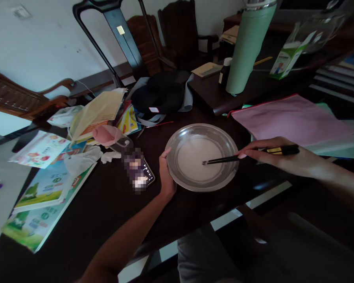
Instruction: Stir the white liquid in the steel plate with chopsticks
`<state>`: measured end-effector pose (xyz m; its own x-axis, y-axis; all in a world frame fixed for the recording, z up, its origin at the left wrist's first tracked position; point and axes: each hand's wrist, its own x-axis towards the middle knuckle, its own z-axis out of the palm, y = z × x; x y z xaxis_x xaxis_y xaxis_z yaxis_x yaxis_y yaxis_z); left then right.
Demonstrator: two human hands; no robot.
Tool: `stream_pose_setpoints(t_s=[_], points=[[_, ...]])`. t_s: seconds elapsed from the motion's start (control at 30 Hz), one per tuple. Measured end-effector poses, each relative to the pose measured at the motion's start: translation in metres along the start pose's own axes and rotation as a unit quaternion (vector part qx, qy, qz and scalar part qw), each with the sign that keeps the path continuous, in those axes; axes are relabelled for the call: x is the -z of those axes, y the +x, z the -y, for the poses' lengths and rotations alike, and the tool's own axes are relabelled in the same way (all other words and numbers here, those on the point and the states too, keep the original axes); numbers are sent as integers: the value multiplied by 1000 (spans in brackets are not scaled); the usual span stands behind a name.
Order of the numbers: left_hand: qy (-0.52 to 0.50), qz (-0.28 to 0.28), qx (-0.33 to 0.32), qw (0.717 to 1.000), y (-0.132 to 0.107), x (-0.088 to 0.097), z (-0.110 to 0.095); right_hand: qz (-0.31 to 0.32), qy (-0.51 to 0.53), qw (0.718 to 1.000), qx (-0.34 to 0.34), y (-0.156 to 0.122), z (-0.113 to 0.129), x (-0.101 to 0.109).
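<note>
A round, shallow metal basin [203, 186] sits on the dark table with a milky white liquid [190, 157] in its bottom. My left hand [166, 175] grips the basin's left side, its thumb on the rim and the other fingers mostly hidden below. In my right hand [279, 154] is a pair of black chopsticks [224, 159] with gold bands near the back end. They reach over the basin's right rim, and their tips are at the white liquid, close together.
Left of the basin lie a lit phone [139, 171], a pink-topped cup [108, 135] and papers and packets [43, 190]. Behind it is a black bag [162, 94]. A tall green flask [247, 51] stands at back right, near a pink pouch [292, 120].
</note>
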<state>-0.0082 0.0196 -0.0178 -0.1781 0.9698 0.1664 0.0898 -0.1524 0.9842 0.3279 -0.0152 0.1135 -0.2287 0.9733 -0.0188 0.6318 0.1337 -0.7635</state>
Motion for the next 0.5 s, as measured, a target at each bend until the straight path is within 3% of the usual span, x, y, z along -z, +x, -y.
stream_pose_setpoints(t_s=[0.13, 0.3, 0.4, 0.5], points=[[27, 5, -10, 1000, 0, 3, 5, 25, 50, 998, 28, 4, 7, -24], [12, -5, 7, 1000, 1, 0, 5, 5, 72, 995, 65, 22, 3, -54], [-4, -1, 5, 1000, 0, -2, 2, -11, 68, 994, 82, 30, 0, -56], [-11, -3, 2, 1000, -1, -3, -2, -27, 48, 997, 57, 30, 2, -43]])
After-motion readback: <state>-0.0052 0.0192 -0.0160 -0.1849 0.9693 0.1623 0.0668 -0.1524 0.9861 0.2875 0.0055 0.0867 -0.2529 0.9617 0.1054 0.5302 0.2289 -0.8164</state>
